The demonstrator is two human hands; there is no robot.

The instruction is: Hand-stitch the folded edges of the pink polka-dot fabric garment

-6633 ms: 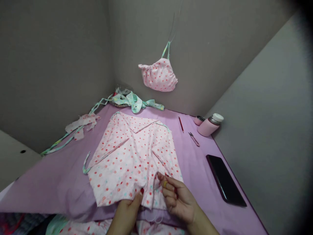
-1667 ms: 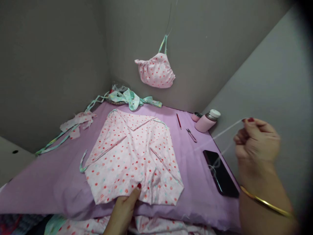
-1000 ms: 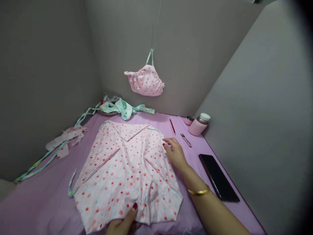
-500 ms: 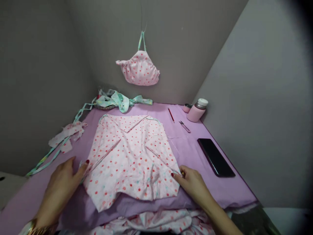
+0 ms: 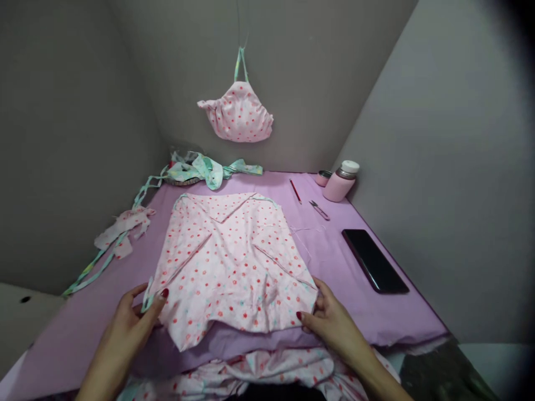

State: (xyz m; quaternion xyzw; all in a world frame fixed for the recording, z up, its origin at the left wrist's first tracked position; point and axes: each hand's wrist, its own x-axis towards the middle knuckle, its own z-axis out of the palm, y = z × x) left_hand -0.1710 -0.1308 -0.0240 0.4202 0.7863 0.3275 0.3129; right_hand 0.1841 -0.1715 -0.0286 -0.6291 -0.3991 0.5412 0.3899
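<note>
A pink sewn cloth piece with red dots (image 5: 234,267) lies spread over the purple cloth on the table, with stitched darts and mint-green edging at its top corners. My left hand (image 5: 136,320) grips its lower left edge, thumb on top, where a loop of mint-green binding sticks up beside the fingers. At the lower right corner, my right hand (image 5: 328,314) pinches the same piece between thumb and fingers. The fabric's lower edge is wavy and slightly raised.
A black phone (image 5: 375,260), thread snips (image 5: 319,210), a red pencil (image 5: 295,191) and a pink bottle (image 5: 341,181) lie on the right. Mint-green fabric strips (image 5: 209,171) and pink scraps (image 5: 125,227) are at left. A small dotted garment (image 5: 239,114) hangs against the wall.
My right hand has slid down the right edge to the lower corner. My left hand has shifted slightly, and the green loop now shows above its fingers. The view has moved a little.
</note>
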